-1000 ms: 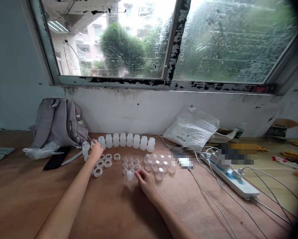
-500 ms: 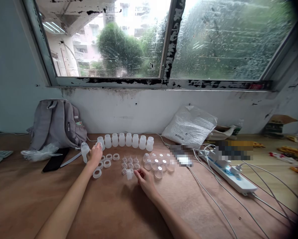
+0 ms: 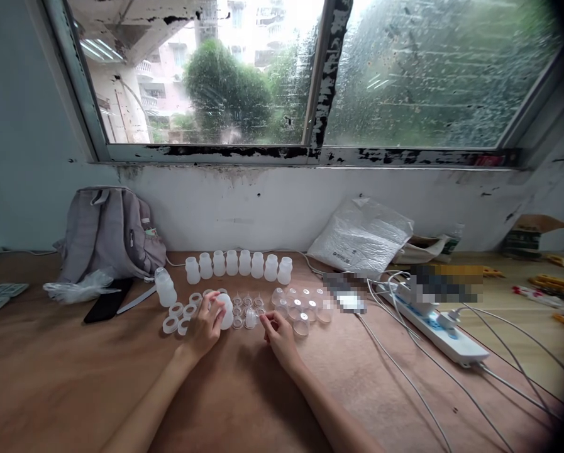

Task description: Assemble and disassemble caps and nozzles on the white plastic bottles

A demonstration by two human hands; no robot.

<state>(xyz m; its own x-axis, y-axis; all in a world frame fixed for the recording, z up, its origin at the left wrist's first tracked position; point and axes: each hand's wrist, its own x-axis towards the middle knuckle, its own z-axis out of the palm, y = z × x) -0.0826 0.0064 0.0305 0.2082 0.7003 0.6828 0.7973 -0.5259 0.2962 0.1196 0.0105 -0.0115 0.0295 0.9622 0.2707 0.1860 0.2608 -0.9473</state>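
Observation:
My left hand [image 3: 205, 327] is wrapped round a small white plastic bottle [image 3: 225, 311], held tilted just above the wooden table [image 3: 50, 371]. My right hand [image 3: 276, 333] pinches a small clear nipple piece [image 3: 250, 319] at its fingertips, close to the bottle. A row of several white bottles [image 3: 238, 267] stands at the back by the wall. One bottle [image 3: 165, 287] stands apart at the left. White rings [image 3: 182, 311] lie left of my hands, small clear nipples [image 3: 244, 303] behind them, and clear caps [image 3: 300, 308] to the right.
A grey backpack [image 3: 109, 233] leans on the wall at the left, with a black phone [image 3: 107, 301] and a crumpled plastic bag [image 3: 74, 289] before it. A white bag [image 3: 361, 236], a power strip [image 3: 435, 330] and loose cables [image 3: 404, 377] lie at the right.
My left hand has come away from the back left with a bottle and moved right, to the middle. My right hand has lifted the nipple piece off the table.

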